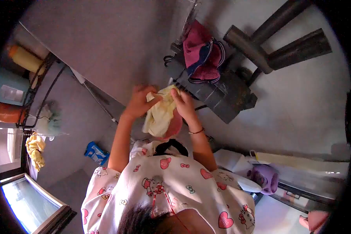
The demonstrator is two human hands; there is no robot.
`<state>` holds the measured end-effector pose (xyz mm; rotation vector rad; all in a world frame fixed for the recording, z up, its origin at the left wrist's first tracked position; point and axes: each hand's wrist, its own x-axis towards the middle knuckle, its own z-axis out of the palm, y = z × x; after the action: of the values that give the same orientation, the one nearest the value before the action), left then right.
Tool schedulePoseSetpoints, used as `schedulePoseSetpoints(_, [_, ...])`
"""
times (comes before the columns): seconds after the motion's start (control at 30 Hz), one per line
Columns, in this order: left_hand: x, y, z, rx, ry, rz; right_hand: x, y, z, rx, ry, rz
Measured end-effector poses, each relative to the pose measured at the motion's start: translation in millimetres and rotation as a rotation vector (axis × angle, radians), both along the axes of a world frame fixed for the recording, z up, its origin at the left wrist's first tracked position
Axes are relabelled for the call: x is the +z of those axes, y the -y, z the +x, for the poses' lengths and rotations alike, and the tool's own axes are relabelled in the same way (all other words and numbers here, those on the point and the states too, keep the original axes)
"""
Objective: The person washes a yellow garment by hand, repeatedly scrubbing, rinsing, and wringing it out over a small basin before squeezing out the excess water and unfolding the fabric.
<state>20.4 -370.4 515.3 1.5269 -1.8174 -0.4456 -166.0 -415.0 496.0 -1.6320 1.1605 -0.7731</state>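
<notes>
A pale yellow cloth [160,113] hangs bunched in front of my chest, its kind unclear from the folds. My left hand [141,102] pinches its upper left edge, and my right hand [181,103] grips its upper right edge with the thumb on top. Below the right hand a pink cloth part [175,125] shows along the yellow one; whether the two are joined I cannot tell. Some of the fingers are hidden behind the fabric. A maroon garment with navy and white trim [202,56] is draped just beyond my right hand.
Dark equipment with thick padded bars [280,46] stands at the upper right. A wire rack [35,93] with bottles and containers is at the left, near a hanging yellow cloth [36,150]. A blue packet [96,153] lies lower left; a purple container [264,179] sits lower right.
</notes>
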Motion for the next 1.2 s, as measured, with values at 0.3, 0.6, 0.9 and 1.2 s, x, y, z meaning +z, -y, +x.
schedulePoseSetpoints(0.3, [-7, -1, -20, -0.254, -0.417, 0.114, -6, 4, 7, -0.122, 0.271, 0.208])
schedulePoseSetpoints(0.6, [-9, 3, -13, -0.054, -0.393, 0.040, 17, 7, 13, 0.039, 0.152, 0.181])
schedulePoseSetpoints(0.9, [-22, 4, -15, 0.111, -0.728, 0.024, 20, 14, 24, -0.169, -0.008, 0.294])
schedulePoseSetpoints(1.2, [-15, 3, -19, 0.098, -0.663, -0.016, 14, 21, 19, 0.096, -0.009, 0.102])
